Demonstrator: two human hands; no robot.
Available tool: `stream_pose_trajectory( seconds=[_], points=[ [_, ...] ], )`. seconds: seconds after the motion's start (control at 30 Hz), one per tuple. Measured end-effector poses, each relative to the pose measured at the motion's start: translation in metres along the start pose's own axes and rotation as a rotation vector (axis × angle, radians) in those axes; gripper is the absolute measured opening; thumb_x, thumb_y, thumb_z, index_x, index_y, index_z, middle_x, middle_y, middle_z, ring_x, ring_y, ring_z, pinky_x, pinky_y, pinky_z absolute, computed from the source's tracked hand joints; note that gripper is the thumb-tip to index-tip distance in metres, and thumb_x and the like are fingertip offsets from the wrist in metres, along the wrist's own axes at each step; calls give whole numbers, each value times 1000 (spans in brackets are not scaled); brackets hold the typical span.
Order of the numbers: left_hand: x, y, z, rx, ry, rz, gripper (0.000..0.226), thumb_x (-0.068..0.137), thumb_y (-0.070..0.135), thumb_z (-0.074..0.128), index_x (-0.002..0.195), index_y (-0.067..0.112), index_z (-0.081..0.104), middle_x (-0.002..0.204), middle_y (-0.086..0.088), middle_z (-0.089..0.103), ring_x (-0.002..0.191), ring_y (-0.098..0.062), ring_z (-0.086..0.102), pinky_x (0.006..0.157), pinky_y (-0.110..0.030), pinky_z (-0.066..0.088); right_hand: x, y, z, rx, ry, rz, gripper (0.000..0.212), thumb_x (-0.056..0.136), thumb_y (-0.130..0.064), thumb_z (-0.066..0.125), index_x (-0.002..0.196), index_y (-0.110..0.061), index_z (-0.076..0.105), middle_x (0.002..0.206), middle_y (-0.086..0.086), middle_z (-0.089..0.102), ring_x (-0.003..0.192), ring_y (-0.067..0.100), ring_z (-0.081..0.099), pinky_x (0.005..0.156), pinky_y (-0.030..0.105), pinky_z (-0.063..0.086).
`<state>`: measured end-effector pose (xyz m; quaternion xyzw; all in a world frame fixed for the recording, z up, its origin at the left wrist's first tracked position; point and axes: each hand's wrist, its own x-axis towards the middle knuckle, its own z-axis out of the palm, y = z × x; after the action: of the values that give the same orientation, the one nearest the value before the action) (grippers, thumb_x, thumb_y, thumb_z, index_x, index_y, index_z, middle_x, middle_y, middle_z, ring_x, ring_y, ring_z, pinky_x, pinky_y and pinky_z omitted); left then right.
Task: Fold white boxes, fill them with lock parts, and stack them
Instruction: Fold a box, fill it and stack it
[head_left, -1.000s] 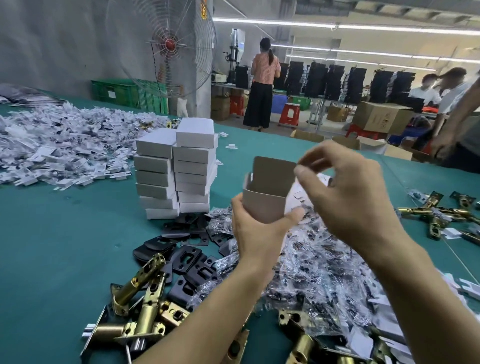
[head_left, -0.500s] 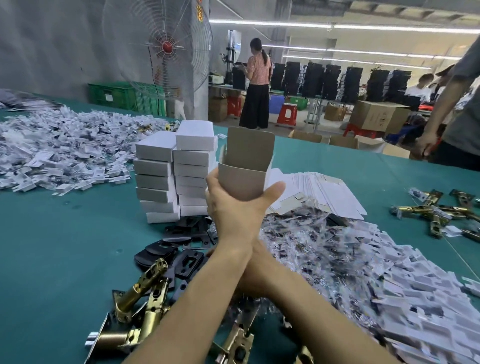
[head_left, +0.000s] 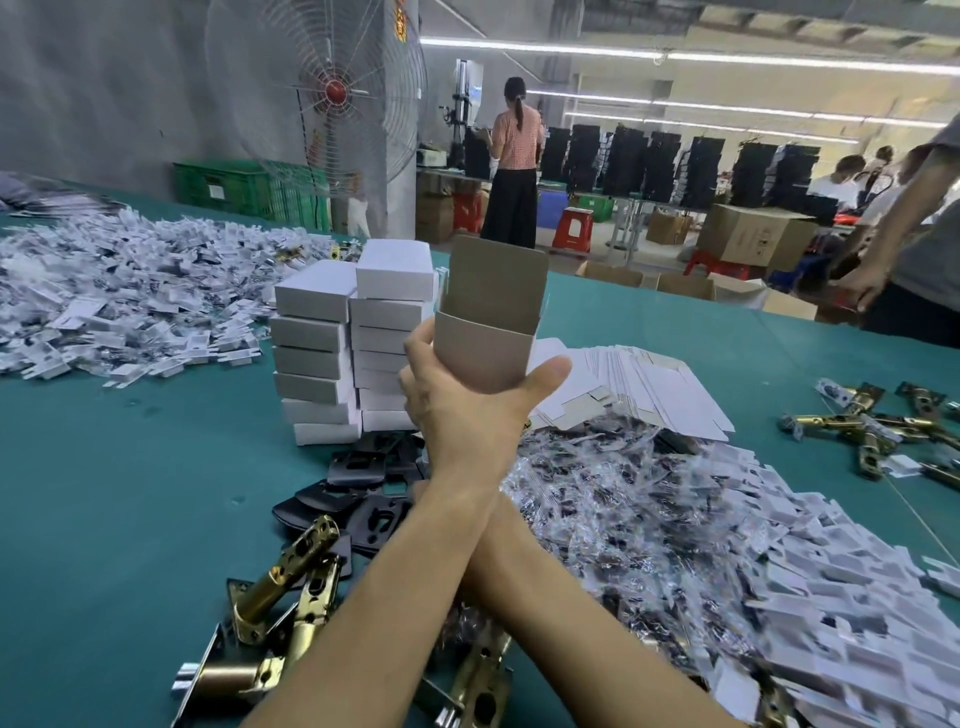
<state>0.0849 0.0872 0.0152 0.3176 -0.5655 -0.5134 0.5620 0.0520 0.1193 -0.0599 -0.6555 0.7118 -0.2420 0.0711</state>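
We're gripping the open box w/ left hand, stack just behind. Left forearm is hiding right hand; can't tell its grip.

Bright overhead tube lighting, blurred edges

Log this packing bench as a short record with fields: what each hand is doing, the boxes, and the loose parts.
Left hand: grips the open pale cardboard box upright, top flap raised
Right hand: hidden under the crossed left forearm
Finished stack: closed white boxes, two columns, on the green table
Flat stock: unfolded white box blanks, fanned right of the stack
Loose parts: brass latch bolts, black metal plates, clear bagged pieces
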Motion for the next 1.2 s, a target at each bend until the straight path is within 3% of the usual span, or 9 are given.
stream_pose_trajectory(
  seconds=[0.07,0.2,0.3,0.4,0.63,0.73,0.9,1.03,1.2],
  points=[
    [0,1,1,-21,25,9,100,31,63,86,116,49,35,119,12,41,120,-20,48,100,-45,49,1,0,-14,27,40,141,12,93,-5,54,99,-3,65,96,6,63,83,15,47,75,25,43],
    [0,1,5,-104,55,43,106,36,56,89,127,34,39,127,-1,49,122,-29,52,100,-49,50,-4,9,-55,546,375,442,25,102,-19,45,84,-10,61,88,13,68,82,33,64,72,44,54],
    [-3,-5,8,-16,12,50,101,40,56,90,124,41,37,124,5,42,123,-26,48,102,-46,48,-25,27,-87,769,497,565,26,104,-23,47,85,-22,65,79,-3,72,71,9,66,59,29,47],
    [-13,-17,12,42,-71,43,91,48,48,95,117,48,36,118,14,38,119,-20,45,101,-45,47,-48,41,-112,771,670,523,25,102,-20,52,82,-22,67,67,-15,71,59,-6,62,61,22,43],
    [-32,-39,20,167,-181,-13,88,50,52,96,109,61,30,114,18,36,118,-14,39,95,-39,46,-80,31,-146,905,874,381,11,96,-7,59,91,-16,63,75,1,67,53,-5,59,48,9,43],
    [-34,-42,21,245,-201,36,90,49,56,93,111,62,28,112,23,33,117,-12,38,78,-27,42,-87,25,-155,784,890,262,13,96,-8,59,92,-19,64,82,4,68,60,-5,61,55,9,46],
    [-49,-47,28,259,-205,182,82,52,57,84,116,58,34,110,27,32,111,-4,42,76,-18,49,-91,5,-163,268,966,-91,23,96,-12,63,99,-35,62,92,-12,69,82,6,67,71,17,51],
    [-56,-45,31,142,-133,256,84,55,47,85,124,45,38,118,14,38,108,-12,53,73,-24,58,-85,-3,-150,-143,917,-140,10,94,-10,65,100,-16,70,90,-5,70,79,19,60,71,31,48],
    [-54,-41,30,137,-50,309,81,54,53,79,121,45,35,119,18,37,112,-12,47,78,-30,56,-78,-11,-140,-24,982,-101,5,95,-14,61,97,-18,63,82,-5,65,73,23,59,62,35,46]
  ],
)
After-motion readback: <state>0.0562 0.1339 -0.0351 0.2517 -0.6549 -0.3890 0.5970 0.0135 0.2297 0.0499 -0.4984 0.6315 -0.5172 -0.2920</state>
